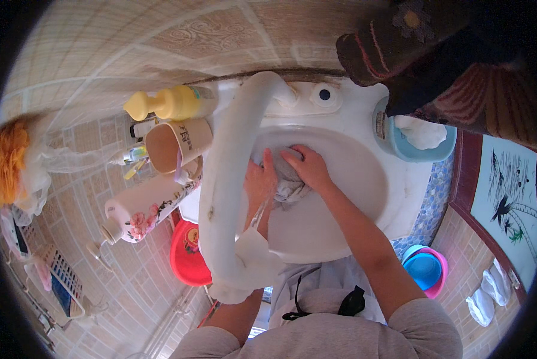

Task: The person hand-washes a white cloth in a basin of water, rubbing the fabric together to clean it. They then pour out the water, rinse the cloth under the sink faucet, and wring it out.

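A wet grey cloth [290, 186] lies bunched up in the white washbasin [362, 179]. From the right, my right hand [311, 167] grips it, thumb and fingers curled over its upper part. Against the cloth's left side is my left hand [261, 179]; the big white faucet [223, 179] hides some of its fingers, so its hold is unclear. A thin clear stream, apparently water, runs from the spout towards my left wrist.
Left of the basin stand a beige cup [196, 141], a yellow bottle [179, 103] and a floral pump bottle [147, 211]. A light-blue container [383, 134] is at the right, below a hanging patterned cloth [484, 89]. Lower down are red [187, 264] and blue [423, 271] basins.
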